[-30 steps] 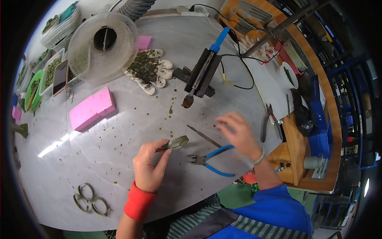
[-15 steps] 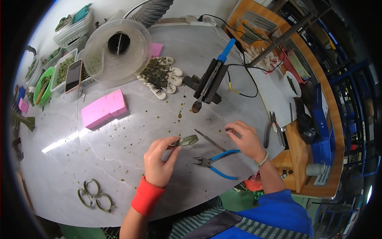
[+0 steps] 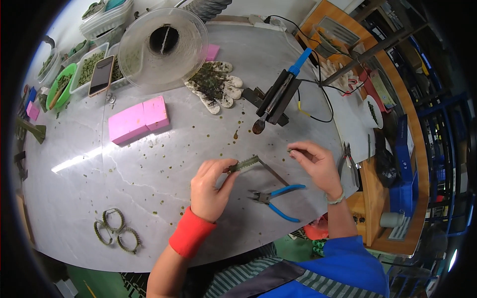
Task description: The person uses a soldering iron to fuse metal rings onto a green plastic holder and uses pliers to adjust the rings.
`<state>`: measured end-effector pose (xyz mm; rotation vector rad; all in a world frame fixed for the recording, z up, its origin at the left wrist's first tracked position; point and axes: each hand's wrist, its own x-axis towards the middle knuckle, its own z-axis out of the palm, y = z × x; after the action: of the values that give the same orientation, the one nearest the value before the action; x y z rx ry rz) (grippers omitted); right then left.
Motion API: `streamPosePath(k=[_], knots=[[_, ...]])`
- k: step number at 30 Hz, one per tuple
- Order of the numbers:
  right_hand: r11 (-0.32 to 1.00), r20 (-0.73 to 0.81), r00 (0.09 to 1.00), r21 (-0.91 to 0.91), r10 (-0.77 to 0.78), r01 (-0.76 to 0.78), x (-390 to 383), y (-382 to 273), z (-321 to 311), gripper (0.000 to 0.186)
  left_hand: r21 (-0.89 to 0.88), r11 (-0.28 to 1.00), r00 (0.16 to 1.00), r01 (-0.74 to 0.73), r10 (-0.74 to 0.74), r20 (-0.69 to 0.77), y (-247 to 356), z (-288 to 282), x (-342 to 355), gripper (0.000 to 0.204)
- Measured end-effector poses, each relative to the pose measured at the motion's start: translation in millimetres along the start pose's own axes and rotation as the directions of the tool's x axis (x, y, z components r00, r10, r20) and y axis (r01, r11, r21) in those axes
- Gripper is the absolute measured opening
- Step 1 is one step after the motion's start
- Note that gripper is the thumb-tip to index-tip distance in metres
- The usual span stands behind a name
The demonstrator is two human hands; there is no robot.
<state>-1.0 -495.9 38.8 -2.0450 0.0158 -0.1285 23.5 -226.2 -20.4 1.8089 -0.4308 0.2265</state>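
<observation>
My left hand [image 3: 210, 185], a red band at its wrist, pinches a green strip with toothed edges [image 3: 247, 163] by one end. To its right, my right hand [image 3: 315, 168] has thumb and forefinger pinched on a tiny item too small to make out. A thin metal tool [image 3: 275, 175] lies beyond the strip, partly behind it. Pliers with blue handles [image 3: 276, 206] rest below both hands. Three green toothed rings [image 3: 113, 222] lie in a group at the lower left.
A pink block [image 3: 138, 120], a stained glove [image 3: 213, 84], a large clear funnel [image 3: 139, 59] and a blue-handled tool [image 3: 300, 62] on a black stand occupy the rear. Tubs of green pieces [image 3: 90, 67] and a phone [image 3: 101, 74] sit left; pliers [image 3: 348, 156] and a wooden shelf [image 3: 370, 198] right.
My right hand has gone from loose, blurred fingers to a steady pinch. My left hand still holds the strip, now tilted a little differently. The whole view has shifted slightly.
</observation>
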Motion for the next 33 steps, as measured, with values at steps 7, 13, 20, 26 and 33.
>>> streamPosePath(k=[7, 13, 20, 26, 33], knots=[[0.839, 0.036, 0.918, -0.393, -0.395, 0.376, 33, -32, 26, 0.018, 0.025, 0.999, 1.0, 0.02, -0.021, 0.018, 0, 0, 3, 0.022], [0.632, 0.153, 0.821, -0.566, -0.549, 0.529, 55, -33, 44, 0.016, 0.022, 0.999, 0.999, 0.047, -0.047, 0.022, -3, 2, 10, 0.023], [0.56, 0.231, 0.797, -0.603, -0.558, 0.567, 66, -27, 48, 0.017, 0.016, 0.999, 0.999, 0.041, -0.041, 0.014, -9, 7, 17, 0.023], [0.544, 0.246, 0.79, -0.61, -0.561, 0.576, 67, -27, 48, 0.017, 0.018, 1.0, 1.0, 0.021, -0.021, 0.011, -15, 9, 20, 0.023], [0.523, 0.272, 0.782, -0.616, -0.561, 0.589, 67, -28, 48, 0.018, 0.027, 0.999, 1.0, 0.018, -0.018, 0.002, -19, 10, 21, 0.023]])
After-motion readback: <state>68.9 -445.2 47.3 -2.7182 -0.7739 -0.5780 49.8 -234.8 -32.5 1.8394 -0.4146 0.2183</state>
